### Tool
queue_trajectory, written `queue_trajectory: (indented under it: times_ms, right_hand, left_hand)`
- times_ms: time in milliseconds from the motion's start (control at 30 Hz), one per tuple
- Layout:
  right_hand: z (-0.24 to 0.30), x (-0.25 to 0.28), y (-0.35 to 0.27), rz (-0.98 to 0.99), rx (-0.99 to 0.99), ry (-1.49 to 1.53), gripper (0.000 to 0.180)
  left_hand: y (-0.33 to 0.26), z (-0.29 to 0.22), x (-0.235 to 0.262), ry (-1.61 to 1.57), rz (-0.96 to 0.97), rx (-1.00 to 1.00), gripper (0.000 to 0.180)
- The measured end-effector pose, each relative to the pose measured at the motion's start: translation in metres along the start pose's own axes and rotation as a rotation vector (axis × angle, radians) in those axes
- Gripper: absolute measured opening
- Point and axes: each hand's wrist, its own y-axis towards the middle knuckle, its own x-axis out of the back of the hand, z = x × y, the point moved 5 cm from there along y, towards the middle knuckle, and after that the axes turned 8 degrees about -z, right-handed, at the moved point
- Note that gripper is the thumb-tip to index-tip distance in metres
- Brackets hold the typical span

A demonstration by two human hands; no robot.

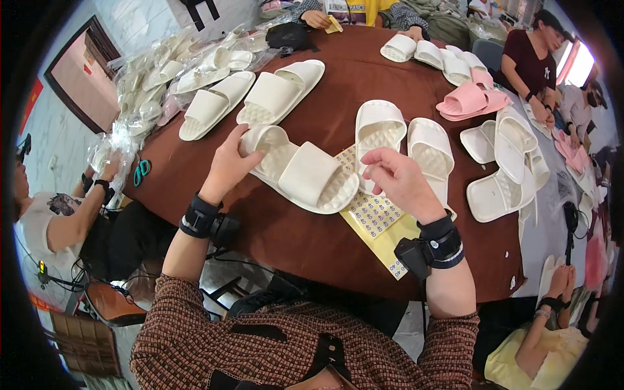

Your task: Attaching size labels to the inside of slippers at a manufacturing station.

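My left hand (231,162) grips a white slide slipper (312,174) by its heel end, thumb on the insole and fingers round the outer rim. The slipper lies slanted, its toe end toward my right hand. My right hand (404,183) is closed in a pinch beside that toe end; anything between the fingertips is too small to make out. A yellow sheet of small printed stickers (377,218) lies under the slipper's toe and below my right hand. Just behind my right hand are two white slippers, a nearer-left one (379,123) and one further right (430,153).
Two white slippers (270,97) lie beyond my left hand. Pink slippers (465,101) and stacked white ones (500,195) sit at right. Bagged slippers (175,71) pile up far left, near teal scissors (141,171). Other people work around the brown-covered table (279,240).
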Motion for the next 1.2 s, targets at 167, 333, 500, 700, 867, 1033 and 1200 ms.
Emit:
queue_trajectory:
  times_ms: [167,333,500,700,867,1033,1200]
  right_hand:
    - [-0.003,-0.005,0.000,-0.009,0.052,-0.170,0.032]
    - [0.009,-0.009,-0.005,0.041,0.042,-0.073,0.044]
    - [0.010,-0.011,-0.006,0.072,-0.112,0.181,0.046]
    - [0.013,0.011,0.001,-0.272,0.063,0.341,0.035]
    - [0.010,0.050,0.000,-0.528,0.050,0.355,0.028]
    - [0.005,0.067,0.003,-0.544,0.036,0.381,0.027]
    - [-0.001,0.058,0.005,-0.466,0.024,0.457,0.024]
  left_hand:
    - [-0.007,0.001,0.001,-0.553,-0.091,0.174,0.065]
    - [-0.014,-0.015,0.005,-0.628,-0.104,0.195,0.063]
    - [-0.019,-0.031,0.010,-0.685,-0.139,0.130,0.061]
    - [-0.020,-0.037,0.018,-0.525,-0.240,0.035,0.064]
    - [-0.024,-0.039,0.032,-0.465,-0.230,-0.018,0.060]
    - [-0.033,-0.050,0.044,-0.470,-0.035,-0.049,0.059]
    - [-0.039,-0.068,0.057,-0.250,0.127,-0.300,0.059]
